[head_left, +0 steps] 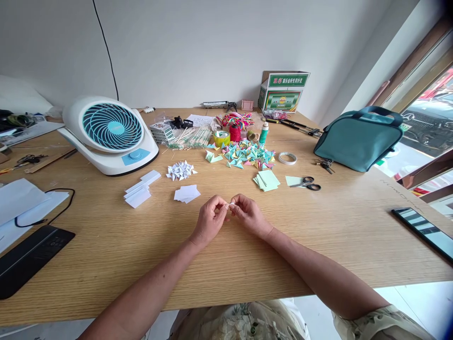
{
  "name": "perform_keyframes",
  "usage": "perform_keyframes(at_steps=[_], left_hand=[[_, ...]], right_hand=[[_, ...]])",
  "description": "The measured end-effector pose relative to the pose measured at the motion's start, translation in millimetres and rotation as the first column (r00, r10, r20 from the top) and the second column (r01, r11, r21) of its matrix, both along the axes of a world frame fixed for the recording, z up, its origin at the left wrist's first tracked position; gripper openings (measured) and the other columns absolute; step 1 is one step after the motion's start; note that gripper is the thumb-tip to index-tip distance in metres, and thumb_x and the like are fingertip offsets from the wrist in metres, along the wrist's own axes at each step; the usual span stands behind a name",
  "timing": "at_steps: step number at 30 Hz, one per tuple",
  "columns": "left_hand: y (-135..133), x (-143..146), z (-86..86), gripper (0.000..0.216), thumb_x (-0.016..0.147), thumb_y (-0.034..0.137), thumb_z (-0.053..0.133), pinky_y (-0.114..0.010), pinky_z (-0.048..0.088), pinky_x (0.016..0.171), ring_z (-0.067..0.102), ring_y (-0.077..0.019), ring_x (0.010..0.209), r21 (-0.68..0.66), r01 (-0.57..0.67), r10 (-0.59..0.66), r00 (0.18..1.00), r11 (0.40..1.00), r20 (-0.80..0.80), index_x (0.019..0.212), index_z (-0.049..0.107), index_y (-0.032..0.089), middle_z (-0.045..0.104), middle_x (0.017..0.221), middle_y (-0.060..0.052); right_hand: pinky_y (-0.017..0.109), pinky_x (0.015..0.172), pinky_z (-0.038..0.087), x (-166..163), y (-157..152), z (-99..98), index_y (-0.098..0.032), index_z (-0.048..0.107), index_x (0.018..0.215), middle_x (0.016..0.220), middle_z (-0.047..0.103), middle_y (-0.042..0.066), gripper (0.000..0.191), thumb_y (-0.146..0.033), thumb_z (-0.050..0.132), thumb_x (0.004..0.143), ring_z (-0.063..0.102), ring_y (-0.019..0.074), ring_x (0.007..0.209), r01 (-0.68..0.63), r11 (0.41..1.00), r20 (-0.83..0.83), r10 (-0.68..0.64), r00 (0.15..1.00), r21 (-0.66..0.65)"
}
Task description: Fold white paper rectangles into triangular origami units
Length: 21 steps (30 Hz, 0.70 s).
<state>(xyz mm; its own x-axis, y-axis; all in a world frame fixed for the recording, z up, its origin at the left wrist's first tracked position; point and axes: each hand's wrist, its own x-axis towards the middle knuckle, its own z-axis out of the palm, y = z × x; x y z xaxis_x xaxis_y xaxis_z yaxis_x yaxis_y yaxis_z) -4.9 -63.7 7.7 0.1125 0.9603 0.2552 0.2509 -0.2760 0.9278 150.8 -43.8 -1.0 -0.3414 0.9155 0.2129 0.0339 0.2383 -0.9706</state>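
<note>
Both my hands meet over the middle of the wooden table (318, 236). My left hand (209, 219) and my right hand (248, 215) each pinch one small white paper piece (230, 204) between their fingertips, fingers closed on it. Just beyond the hands lies a small stack of white paper slips (187, 193). A pile of folded white paper pieces (180, 170) sits further back, and longer white strips (140, 189) lie to the left.
A heap of coloured folded paper pieces (247, 155), green paper squares (266, 180), scissors (307, 183), tape roll (287, 157), white-and-teal fan (111, 134), teal bag (359, 139), phone (424, 231) at right edge, black device (28, 257) with cable at left.
</note>
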Motion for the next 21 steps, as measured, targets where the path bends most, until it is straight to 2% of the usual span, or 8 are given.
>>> perform_keyframes(at_steps=[6,12,17,21], left_hand=[[0.0,-0.2,-3.9,0.019,0.086,0.035,0.052,-0.022,0.055,0.056,0.055,-0.0122,0.067,0.021,-0.071,0.071,0.997,0.997,0.025,0.076,0.051,0.019,0.053,0.075,0.001],[1.6,-1.4,-3.6,0.02,0.085,0.038,0.055,-0.021,0.055,0.054,0.054,-0.0134,0.07,-0.011,-0.03,0.03,0.999,1.0,0.03,0.083,0.057,0.018,0.057,0.08,-0.002],[3.3,-3.6,-1.1,0.022,0.083,0.039,0.058,-0.021,0.055,0.052,0.056,-0.015,0.074,-0.024,-0.025,0.025,1.0,0.999,-0.001,0.085,0.062,0.018,0.06,0.082,-0.003],[4.6,-4.3,-1.1,0.025,0.081,0.041,0.061,-0.021,0.055,0.05,0.055,-0.0134,0.068,-0.077,-0.001,0.002,1.0,0.997,0.022,0.079,0.06,0.017,0.058,0.075,-0.001]], right_hand=[[0.028,0.064,0.046,-1.2,2.1,1.3,-0.018,0.058,0.081,0.071,0.06,0.002,0.036,-0.054,0.06,0.082,0.058,0.0146,0.066,0.004,0.996,-0.07,-0.01,0.998,-0.087],[0.026,0.056,0.04,2.0,3.8,0.4,-0.018,0.057,0.079,0.065,0.056,0.001,0.032,-0.049,0.056,0.086,0.051,0.0133,0.059,0.073,0.996,0.077,-0.076,0.994,0.042],[0.026,0.055,0.036,4.3,5.0,0.9,-0.018,0.057,0.077,0.064,0.055,0.0,0.028,-0.045,0.056,0.087,0.048,0.0134,0.058,0.094,0.991,0.139,-0.107,0.985,0.1],[0.026,0.056,0.036,5.5,4.3,-0.1,-0.018,0.057,0.078,0.065,0.055,0.0,0.027,-0.044,0.056,0.087,0.047,0.0132,0.059,0.053,0.991,0.16,-0.073,0.984,0.126]])
